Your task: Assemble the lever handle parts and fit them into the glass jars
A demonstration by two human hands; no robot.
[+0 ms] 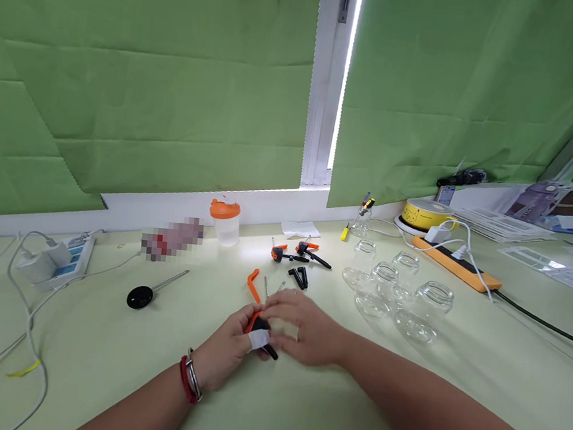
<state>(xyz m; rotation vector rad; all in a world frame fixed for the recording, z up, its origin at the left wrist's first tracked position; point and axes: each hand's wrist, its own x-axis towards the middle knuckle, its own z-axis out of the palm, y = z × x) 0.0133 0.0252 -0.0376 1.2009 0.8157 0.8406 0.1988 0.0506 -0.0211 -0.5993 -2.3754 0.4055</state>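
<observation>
My left hand (232, 347), its thumb wrapped in white tape, is closed around an orange-and-black plastic piece (259, 324) with a black arm sticking out below. Over the piece, my right hand (307, 327) has its fingers curved and apart; slight blur hides whether its fingertips grip anything. Just beyond the hands lie an orange curved lever (253, 284) and a thin metal rod (267, 287). Farther back are two orange-and-black assemblies, one (288, 254) on the left and one (314, 253) on the right, with small black plastic parts (298, 276) in front of them.
Several clear glass jars (432, 308) stand to the right. A black disc with a metal rod (140, 296) lies left, near an orange-lidded cup (226, 222). An orange power strip (462, 265) and a white one (69, 259) trail cables. Screwdrivers (366, 205) stand in a jar at the back.
</observation>
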